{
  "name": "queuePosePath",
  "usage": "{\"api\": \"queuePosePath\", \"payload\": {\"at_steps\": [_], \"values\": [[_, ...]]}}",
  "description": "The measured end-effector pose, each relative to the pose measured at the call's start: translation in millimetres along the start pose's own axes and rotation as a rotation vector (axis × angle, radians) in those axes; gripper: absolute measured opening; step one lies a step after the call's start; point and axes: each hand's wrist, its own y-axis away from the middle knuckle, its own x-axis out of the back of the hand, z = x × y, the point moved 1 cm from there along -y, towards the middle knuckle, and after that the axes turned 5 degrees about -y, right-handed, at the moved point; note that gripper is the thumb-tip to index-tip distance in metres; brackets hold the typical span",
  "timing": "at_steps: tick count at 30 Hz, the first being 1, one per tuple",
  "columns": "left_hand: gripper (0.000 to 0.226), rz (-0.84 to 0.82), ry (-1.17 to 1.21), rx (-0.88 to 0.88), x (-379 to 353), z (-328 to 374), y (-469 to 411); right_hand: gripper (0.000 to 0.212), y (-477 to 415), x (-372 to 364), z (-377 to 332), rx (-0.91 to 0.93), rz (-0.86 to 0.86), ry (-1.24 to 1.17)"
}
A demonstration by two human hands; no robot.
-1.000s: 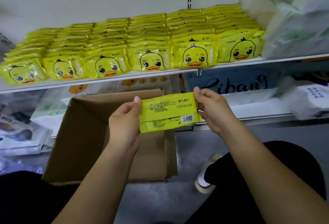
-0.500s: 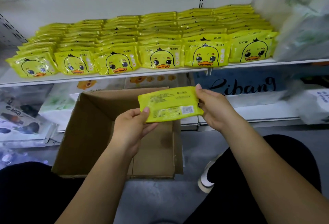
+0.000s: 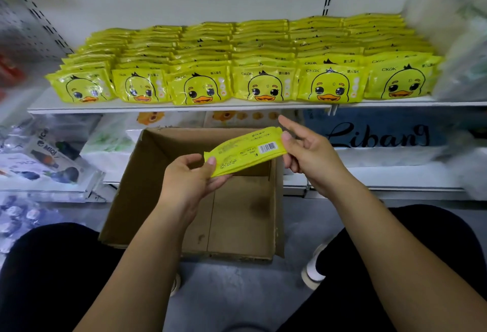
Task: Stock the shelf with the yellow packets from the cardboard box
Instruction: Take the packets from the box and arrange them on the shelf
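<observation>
Your left hand (image 3: pixel 184 177) and right hand (image 3: pixel 305 153) each pinch an end of the held yellow packets (image 3: pixel 245 151) above the cardboard box (image 3: pixel 147 173), whose visible floor shows bare, while the shelf (image 3: pixel 179 107) carries stocked rows (image 3: pixel 263 68) to its front edge, so only this handful appears left

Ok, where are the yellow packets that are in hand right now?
Head view, centre: the yellow packets are held over the open cardboard box, left hand at their left end, right hand at their right, below the stocked shelf.
</observation>
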Motion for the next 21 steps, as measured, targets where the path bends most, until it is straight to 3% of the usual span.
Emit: {"api": "queuePosePath", "payload": {"at_steps": [2, 5, 7, 10, 13, 17, 21], "values": [[0.045, -0.035, -0.147, -0.02, 4, 0, 4, 0.03, 1, -5, -2, 0.021, -0.013, 0.005], [0.06, -0.141, -0.576, -0.213, 10, -10, 8, 0.024, -3, -12, -11, 0.004, -0.064, 0.077], [0.071, -0.25, -0.654, -0.277, 6, -22, 9, 0.023, -6, -21, -15, -0.024, -0.111, 0.151], [0.081, -0.367, -0.551, -0.312, -7, -38, 7, 0.024, -5, -36, -17, -0.077, -0.166, 0.188], [0.071, -0.49, -0.332, -0.256, -16, -48, 7, 0.027, -4, -44, -17, -0.094, -0.223, 0.149], [0.048, -0.431, -0.161, -0.171, -18, -55, 8, 0.035, -3, -56, -19, -0.164, -0.323, -0.041], [0.035, -0.37, 0.121, 0.011, -13, -58, 8, 0.027, -10, -55, -8, -0.094, -0.107, 0.073]]}}
